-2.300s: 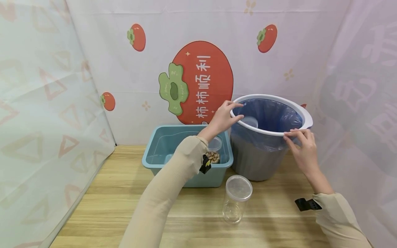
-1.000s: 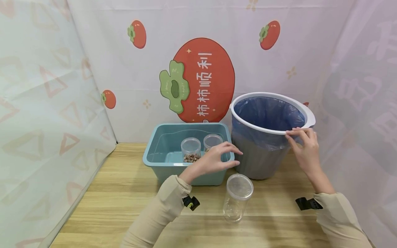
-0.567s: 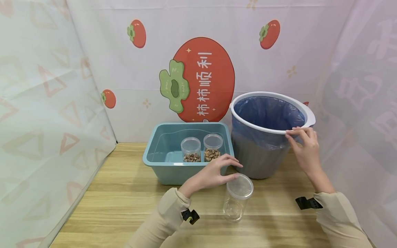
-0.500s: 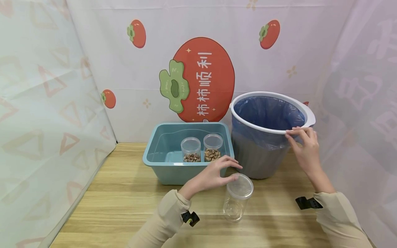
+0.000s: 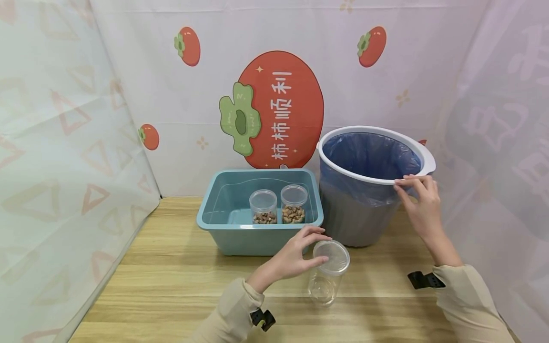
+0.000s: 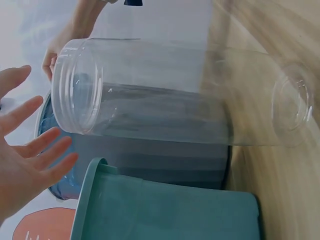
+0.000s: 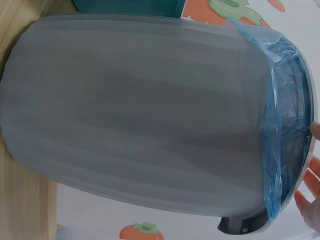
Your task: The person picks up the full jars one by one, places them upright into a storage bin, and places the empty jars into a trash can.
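My left hand hovers with spread fingers beside the lid of a clear plastic jar that stands upright on the table. In the left wrist view the fingertips lie just short of the lidded end, and nothing is seen inside the jar. My right hand pinches the white rim of a grey trash bin between thumb and fingers. A blue bag lines this bin and folds over its edge.
Left of the bin sits a teal plastic tub. Inside are two lidded clear jars, one with brownish nuts, the other with paler nuts. A printed cloth closes off the back, with further cloth at both sides.
My left hand has left the bin's rim and come down and toward me, to the jar's lid. A clear container seen at the bin's mouth earlier is out of sight. My right hand stays put.
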Demonstrator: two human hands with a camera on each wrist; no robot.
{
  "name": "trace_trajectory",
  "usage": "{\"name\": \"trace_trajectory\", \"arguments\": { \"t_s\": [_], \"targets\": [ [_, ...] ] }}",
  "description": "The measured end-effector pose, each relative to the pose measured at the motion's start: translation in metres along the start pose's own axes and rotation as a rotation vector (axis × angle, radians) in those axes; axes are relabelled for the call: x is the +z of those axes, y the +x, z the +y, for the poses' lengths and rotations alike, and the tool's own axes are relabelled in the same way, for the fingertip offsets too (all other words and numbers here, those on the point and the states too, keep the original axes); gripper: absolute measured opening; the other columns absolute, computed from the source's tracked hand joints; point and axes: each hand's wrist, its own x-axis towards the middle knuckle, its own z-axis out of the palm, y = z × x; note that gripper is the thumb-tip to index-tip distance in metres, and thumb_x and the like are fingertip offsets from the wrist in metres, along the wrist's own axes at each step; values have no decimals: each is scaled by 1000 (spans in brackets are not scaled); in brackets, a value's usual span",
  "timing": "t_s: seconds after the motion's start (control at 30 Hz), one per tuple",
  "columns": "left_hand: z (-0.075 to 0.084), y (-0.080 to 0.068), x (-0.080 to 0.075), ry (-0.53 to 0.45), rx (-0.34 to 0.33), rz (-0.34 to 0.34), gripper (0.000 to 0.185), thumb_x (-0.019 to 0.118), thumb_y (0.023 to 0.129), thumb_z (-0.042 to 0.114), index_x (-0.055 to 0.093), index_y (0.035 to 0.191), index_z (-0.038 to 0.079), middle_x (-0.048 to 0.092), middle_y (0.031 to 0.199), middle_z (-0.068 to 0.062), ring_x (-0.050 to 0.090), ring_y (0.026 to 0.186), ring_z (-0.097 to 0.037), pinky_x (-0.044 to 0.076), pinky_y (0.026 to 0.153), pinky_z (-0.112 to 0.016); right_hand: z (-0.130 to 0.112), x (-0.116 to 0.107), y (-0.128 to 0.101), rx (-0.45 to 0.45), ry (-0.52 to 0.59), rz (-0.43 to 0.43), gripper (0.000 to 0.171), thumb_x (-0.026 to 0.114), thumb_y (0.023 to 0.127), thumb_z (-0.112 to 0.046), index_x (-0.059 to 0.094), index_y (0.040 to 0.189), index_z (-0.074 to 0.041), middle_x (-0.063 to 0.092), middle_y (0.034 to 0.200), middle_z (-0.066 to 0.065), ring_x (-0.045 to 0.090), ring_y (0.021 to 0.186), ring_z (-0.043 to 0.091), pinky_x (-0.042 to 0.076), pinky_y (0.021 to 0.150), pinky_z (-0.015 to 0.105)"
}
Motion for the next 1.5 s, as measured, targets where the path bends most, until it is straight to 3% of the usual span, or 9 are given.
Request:
{"name": "trace_trajectory", "arguments": {
  "t_s": [0.27, 0.5, 0.63, 0.9, 1.2, 1.5],
  "targets": [
    [-1, -10, 13, 24, 24, 38, 47, 64, 81, 20, 47, 124, 7, 39, 126, -8, 40, 118, -19, 36, 95, -29, 1, 1, -1, -11, 9, 27, 22, 69, 65, 14, 64, 85, 5, 54, 92, 21, 49, 97, 21, 27, 85, 20],
    [-1, -15, 24, -10, -87, 25, 61, 67, 78, 27, 40, 131, 11, 33, 133, -9, 38, 120, -20, 36, 95, -33, 1, 2, 0, -9, 12, 26, 22, 68, 65, 15, 64, 85, 5, 54, 92, 21, 49, 97, 19, 27, 85, 19],
    [-1, -17, 31, -16, -118, 29, 70, 71, 75, 29, 36, 133, 11, 31, 134, -11, 39, 120, -22, 37, 94, -34, 2, 3, 0, -8, 14, 32, 23, 69, 64, 16, 64, 84, 5, 54, 91, 21, 48, 97, 15, 27, 85, 19],
    [-2, -17, 42, -25, -106, 86, 80, 77, 68, 27, 34, 134, 15, 32, 132, -11, 39, 118, -21, 36, 95, -34, 4, 3, -1, -8, 13, 33, 24, 69, 63, 16, 64, 84, 5, 54, 92, 21, 49, 96, 17, 27, 85, 19],
    [-7, -16, 50, 9, -35, 137, 77, 78, 66, 26, 39, 129, 8, 39, 124, -8, 44, 112, -18, 38, 93, -27, 4, 2, -2, -14, 9, 25, 24, 69, 64, 16, 64, 85, 5, 53, 92, 21, 49, 97, 20, 27, 85, 19],
    [-6, -13, 45, 20, -20, 228, 75, 81, 60, 29, 46, 124, 12, 45, 117, -4, 50, 103, -15, 43, 84, -24, 3, 2, -2, -12, 12, 22, 24, 69, 64, 16, 64, 85, 5, 53, 92, 21, 48, 97, 17, 26, 85, 19]
  ]
}}
